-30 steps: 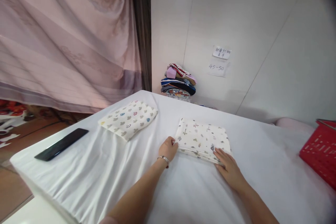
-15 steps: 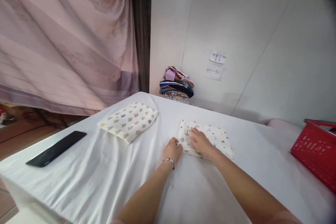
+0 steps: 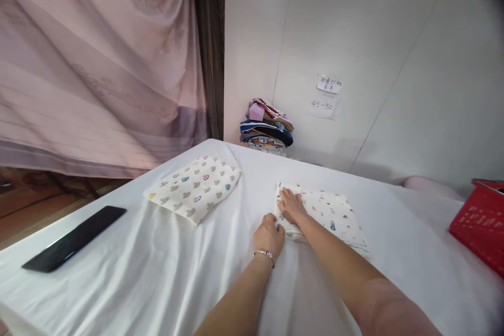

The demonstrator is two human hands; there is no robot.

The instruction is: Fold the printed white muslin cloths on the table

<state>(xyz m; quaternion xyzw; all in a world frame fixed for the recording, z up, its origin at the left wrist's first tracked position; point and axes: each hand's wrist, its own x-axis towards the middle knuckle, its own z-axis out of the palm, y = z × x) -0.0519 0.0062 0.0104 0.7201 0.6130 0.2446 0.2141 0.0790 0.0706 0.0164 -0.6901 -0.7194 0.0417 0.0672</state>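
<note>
A folded white cloth with small scattered prints lies on the white-covered table, its near edge showing several layers. My right hand rests flat on its upper left part, fingers spread. At the cloth's near left corner, my left hand, with a silver bracelet on the wrist, has its fingers curled and closed on the edge. The fingertips are partly hidden. To the left lies a second folded white cloth with grey and coloured mushroom-like prints, apart from both hands.
A long black flat object lies at the table's left. At the right stands a red plastic basket. A stack of folded fabrics rises beyond the far edge, by a wall with paper notes. A pink curtain hangs at left.
My right hand has slid left and away from me over the cloth, towards its far left corner. My left hand stays at the near corner. The view has shifted slightly.
</note>
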